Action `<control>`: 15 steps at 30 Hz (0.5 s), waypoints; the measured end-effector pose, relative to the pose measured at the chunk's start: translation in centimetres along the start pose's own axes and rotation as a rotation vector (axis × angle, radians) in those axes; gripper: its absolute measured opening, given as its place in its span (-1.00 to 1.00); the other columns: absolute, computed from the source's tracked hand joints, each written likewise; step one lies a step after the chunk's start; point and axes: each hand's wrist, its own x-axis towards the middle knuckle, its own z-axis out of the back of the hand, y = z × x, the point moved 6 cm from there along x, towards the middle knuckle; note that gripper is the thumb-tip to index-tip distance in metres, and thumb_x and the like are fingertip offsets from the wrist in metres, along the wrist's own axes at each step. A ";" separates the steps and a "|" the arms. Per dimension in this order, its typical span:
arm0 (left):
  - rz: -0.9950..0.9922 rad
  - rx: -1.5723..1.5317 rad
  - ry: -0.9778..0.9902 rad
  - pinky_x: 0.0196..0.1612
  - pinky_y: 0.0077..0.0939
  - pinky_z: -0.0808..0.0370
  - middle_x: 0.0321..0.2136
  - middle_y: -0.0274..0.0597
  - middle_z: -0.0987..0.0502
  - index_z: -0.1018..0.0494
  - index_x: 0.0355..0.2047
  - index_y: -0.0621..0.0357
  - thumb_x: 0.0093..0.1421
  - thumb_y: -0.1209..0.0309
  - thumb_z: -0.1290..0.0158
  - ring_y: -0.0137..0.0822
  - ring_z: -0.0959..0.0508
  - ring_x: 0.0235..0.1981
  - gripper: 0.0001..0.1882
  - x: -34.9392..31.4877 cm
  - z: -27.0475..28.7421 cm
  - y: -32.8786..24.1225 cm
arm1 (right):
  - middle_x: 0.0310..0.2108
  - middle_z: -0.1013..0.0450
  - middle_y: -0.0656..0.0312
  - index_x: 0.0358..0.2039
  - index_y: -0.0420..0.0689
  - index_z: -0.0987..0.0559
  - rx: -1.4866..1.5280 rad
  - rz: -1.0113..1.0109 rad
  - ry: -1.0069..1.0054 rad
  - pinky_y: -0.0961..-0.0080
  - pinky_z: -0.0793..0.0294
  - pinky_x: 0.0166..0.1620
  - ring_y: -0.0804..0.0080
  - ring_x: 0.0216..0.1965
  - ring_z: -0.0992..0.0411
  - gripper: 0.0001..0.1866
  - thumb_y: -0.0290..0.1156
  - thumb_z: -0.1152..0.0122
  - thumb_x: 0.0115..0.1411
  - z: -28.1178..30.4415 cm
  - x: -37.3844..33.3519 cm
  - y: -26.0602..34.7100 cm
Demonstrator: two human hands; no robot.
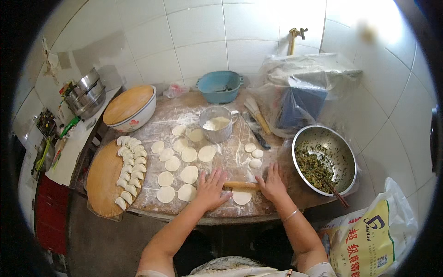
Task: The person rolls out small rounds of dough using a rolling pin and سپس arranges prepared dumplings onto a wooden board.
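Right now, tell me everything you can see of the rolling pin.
The rolling pin is a slim, plain, light-brown rod that looks wooden. It lies crosswise near the close edge of the floured table, almost level in the picture. The left hand lies over its left part and the right hand over its right, so both ends are hidden. Its exposed middle crosses the far part of a flat, round wrapper, apparently resting on it.

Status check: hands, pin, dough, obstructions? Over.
Left hand, right hand: open, at ends of pin. Dough round: partly under pin. No blockage visible; dough lumps beyond pin.
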 end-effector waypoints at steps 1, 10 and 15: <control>0.023 -0.043 -0.027 0.34 0.19 0.32 0.37 0.07 0.06 0.05 0.36 0.16 0.25 -0.17 0.15 -0.01 0.08 0.40 -0.13 0.5 0.1 0.4 | 0.35 0.10 -0.26 0.30 -0.36 -0.07 -0.038 0.011 0.032 0.05 0.06 0.35 -0.11 0.38 0.09 -0.16 0.08 0.04 0.27 0.0 0.2 0.7; -0.050 0.014 0.168 0.36 0.17 0.34 0.40 0.05 0.20 0.13 0.38 0.16 0.26 -0.21 0.22 -0.02 0.23 0.43 -0.10 -3.6 -0.5 -1.2 | 0.32 -0.04 -0.16 0.22 -0.08 -0.29 -0.140 0.165 -0.021 -0.17 0.00 0.26 -0.22 0.30 -0.05 -0.29 0.05 -0.16 0.17 1.4 -5.5 0.2; 0.102 -0.063 -0.022 0.38 0.09 0.30 0.40 0.06 0.16 0.10 0.37 0.20 0.31 -0.14 0.28 -0.05 0.19 0.43 -0.17 5.0 0.8 -0.6 | 0.28 -0.05 -0.28 0.02 -0.25 -0.35 0.142 0.184 -0.041 -0.09 -0.04 0.27 -0.32 0.28 -0.02 -0.46 -0.18 -0.24 0.14 0.7 0.4 0.4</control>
